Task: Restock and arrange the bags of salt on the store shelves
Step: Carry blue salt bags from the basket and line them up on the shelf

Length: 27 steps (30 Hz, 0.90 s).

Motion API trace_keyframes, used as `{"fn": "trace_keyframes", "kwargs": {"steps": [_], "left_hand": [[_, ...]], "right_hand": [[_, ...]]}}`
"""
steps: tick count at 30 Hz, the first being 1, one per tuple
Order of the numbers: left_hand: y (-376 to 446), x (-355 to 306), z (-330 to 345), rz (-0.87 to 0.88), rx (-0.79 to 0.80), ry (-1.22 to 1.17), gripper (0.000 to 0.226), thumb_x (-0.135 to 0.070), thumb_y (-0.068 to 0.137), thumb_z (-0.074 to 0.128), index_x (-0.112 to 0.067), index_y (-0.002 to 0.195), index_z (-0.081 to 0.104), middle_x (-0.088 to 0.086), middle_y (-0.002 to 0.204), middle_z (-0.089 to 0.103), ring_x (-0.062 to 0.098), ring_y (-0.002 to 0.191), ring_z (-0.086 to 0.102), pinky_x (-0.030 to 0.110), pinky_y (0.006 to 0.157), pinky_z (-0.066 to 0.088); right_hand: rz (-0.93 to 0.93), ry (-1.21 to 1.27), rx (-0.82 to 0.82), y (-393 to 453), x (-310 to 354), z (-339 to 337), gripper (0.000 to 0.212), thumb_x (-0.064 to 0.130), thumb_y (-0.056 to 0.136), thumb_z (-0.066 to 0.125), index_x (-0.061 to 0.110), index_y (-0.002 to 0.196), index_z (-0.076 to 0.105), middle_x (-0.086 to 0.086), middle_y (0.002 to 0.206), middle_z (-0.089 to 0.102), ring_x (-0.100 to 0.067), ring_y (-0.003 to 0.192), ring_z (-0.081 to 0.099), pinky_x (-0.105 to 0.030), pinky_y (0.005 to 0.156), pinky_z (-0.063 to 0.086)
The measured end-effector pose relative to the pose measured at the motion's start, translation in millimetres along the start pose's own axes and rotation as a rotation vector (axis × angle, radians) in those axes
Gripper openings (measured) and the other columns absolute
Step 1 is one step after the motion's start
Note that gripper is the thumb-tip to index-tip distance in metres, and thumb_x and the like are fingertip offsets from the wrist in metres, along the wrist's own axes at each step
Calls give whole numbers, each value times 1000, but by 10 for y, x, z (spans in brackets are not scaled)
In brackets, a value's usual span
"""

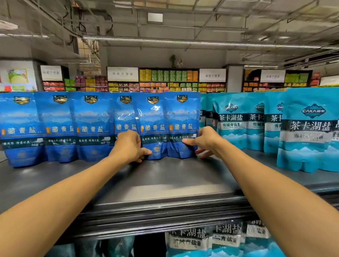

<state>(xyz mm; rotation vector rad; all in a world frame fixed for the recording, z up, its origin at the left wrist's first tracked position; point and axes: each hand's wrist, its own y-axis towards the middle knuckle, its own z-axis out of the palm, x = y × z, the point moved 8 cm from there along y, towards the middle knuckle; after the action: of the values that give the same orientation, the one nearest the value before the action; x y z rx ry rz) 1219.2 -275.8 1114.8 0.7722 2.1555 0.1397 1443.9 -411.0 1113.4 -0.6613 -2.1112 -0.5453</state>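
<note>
1. Nearest my view, both forearms reach forward over the dark top shelf (161, 187); its front edge runs across the lower frame.
2. Beneath that edge, on the lower shelf, I see turquoise salt bags (226, 249) standing to the right, and darker bags to the left that I cannot read.
3. The left hand (129, 145) is curled against the lower part of the dark blue salt bags, thumb lying on the front of the fifth bag (154, 127) counted from the left. I judge it gripping that bag's lower left edge.
4. The right hand (202, 142) holds the lower right corner of the sixth bag (181, 125), thumb on the front face, fingers tucked round behind at the shelf.
5. Both held bags stand upright, touching each other, at the right end of the row of dark blue salt bags (55, 127), which runs along the back of the top shelf and overlaps bag upon bag.
6. Just beside the sixth bag, to the right, stands the upright turquoise row (307, 132), some bags set nearer the front.
7. Beyond, well apart, I note store shelving with coloured packets (167, 78) and white signs (122, 73).
</note>
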Motion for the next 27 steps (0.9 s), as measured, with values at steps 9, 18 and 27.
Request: {"fn": "trace_keyframes", "kwargs": {"steps": [9, 18, 27], "left_hand": [[-229, -52, -271, 102, -81, 90, 31, -27, 88, 80, -2, 83, 63, 6, 61, 74, 5, 52, 71, 23, 62, 56], [-1241, -299, -831, 271, -294, -162, 10, -22, 98, 63, -18, 89, 66, -5, 73, 73, 3, 60, 64, 16, 55, 43], [-2942, 707, -789, 83, -382, -878, 17, -6, 86, 58, -2, 74, 69, 20, 64, 66, 22, 40, 51, 19, 36, 39]], "right_hand": [[55, -113, 0, -332, 54, -49, 34, 35, 94, 69, 13, 107, 48, -12, 120, 52, -27, 88, 66, -34, 59, 58], [-310, 455, 27, -1504, 719, 151, 11, 18, 96, 65, 8, 99, 61, -9, 91, 64, -14, 69, 70, -29, 63, 59], [-356, 650, 195, -3110, 276, 1266, 18, 42, 72, 71, 30, 84, 66, -14, 81, 70, -21, 63, 73, -35, 63, 51]]}}
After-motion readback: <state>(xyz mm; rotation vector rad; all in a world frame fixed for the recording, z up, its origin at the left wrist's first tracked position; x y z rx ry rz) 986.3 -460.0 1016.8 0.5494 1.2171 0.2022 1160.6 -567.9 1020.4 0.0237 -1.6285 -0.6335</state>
